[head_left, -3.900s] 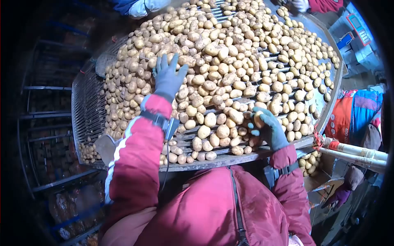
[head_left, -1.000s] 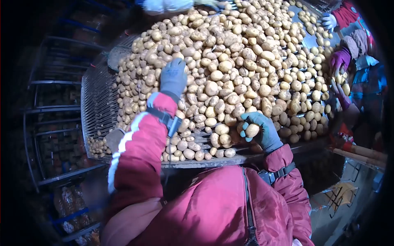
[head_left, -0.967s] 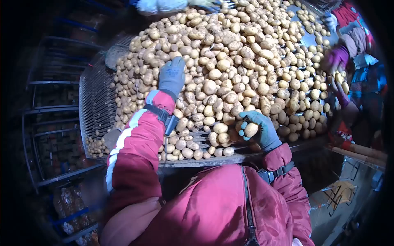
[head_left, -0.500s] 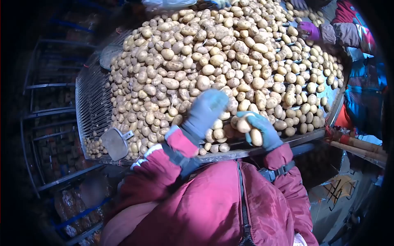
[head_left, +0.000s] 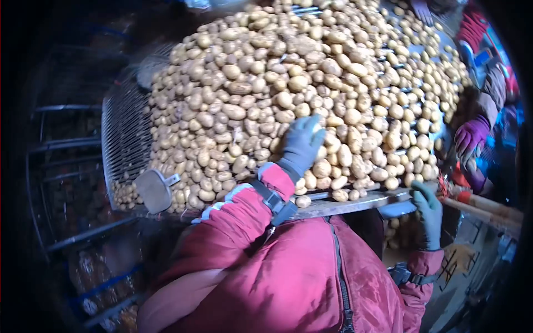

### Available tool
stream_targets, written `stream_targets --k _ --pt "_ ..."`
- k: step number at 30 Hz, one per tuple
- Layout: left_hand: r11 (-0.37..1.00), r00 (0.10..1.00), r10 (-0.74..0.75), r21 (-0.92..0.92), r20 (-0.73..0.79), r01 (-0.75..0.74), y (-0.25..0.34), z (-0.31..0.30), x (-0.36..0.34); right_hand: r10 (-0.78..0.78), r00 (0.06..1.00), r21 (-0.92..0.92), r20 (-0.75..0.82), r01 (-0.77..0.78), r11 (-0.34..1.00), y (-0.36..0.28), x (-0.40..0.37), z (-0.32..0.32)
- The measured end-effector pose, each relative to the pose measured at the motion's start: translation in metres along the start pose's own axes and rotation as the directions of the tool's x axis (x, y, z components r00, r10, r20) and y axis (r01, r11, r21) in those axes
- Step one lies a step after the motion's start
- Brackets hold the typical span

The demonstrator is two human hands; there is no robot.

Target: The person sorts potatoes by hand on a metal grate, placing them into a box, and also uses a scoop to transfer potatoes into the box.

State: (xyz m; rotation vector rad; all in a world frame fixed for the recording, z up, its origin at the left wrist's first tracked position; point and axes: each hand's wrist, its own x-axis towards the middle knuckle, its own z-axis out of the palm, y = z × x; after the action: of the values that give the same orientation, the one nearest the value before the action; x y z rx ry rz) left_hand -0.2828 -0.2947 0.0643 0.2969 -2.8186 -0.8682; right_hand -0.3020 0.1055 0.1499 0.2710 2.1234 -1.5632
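A large heap of potatoes (head_left: 244, 111) covers the slatted sorting table (head_left: 126, 133) in front of me. My left hand (head_left: 302, 145), in a grey-green glove, reaches into the middle of the heap. Its fingers and thumb curl round a pale potato (head_left: 317, 128), mostly hidden by the glove. Off the table's front edge at the right, my right hand (head_left: 427, 216) hangs in a matching glove. Its fingers are stretched out, and no potato shows in it.
A flat grey plate (head_left: 154, 191) stands at the table's front left corner. A co-worker's purple-gloved hand (head_left: 472, 136) is at the right, another person's hand (head_left: 422, 11) at the far end. Wooden poles (head_left: 483, 202) jut out at right; metal racks (head_left: 66, 147) stand at left.
My right hand has let go of the potatoes it held and moved right, past the table edge. My left hand has moved slightly right. The co-worker's purple glove has come nearer.
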Motion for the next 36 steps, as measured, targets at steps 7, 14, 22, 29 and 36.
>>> stream_targets --k 7,14,22,29,36 --pt "0.850 0.988 0.068 0.527 -0.136 0.014 -0.156 -0.095 0.015 -0.032 0.879 0.266 0.476 -0.109 0.958 -0.024 0.042 0.134" --pt "0.737 0.708 -0.486 0.676 0.512 0.018 -0.082 -0.106 -0.032 -0.069 0.738 0.237 0.672 -0.126 0.963 -0.022 0.060 0.193" --pt "0.982 0.954 -0.073 0.148 -0.289 0.120 -0.127 -0.113 -0.062 0.037 0.686 0.088 0.726 -0.146 0.985 -0.012 0.056 0.231" --pt "0.931 0.982 -0.168 0.315 -0.082 0.186 -0.074 -0.089 -0.046 -0.045 0.796 0.174 0.604 -0.077 0.982 -0.035 0.065 0.270" --pt "0.919 0.916 -0.337 0.289 0.215 0.270 -0.139 -0.111 -0.122 -0.146 0.826 0.192 0.544 0.047 0.980 -0.040 0.093 0.326"
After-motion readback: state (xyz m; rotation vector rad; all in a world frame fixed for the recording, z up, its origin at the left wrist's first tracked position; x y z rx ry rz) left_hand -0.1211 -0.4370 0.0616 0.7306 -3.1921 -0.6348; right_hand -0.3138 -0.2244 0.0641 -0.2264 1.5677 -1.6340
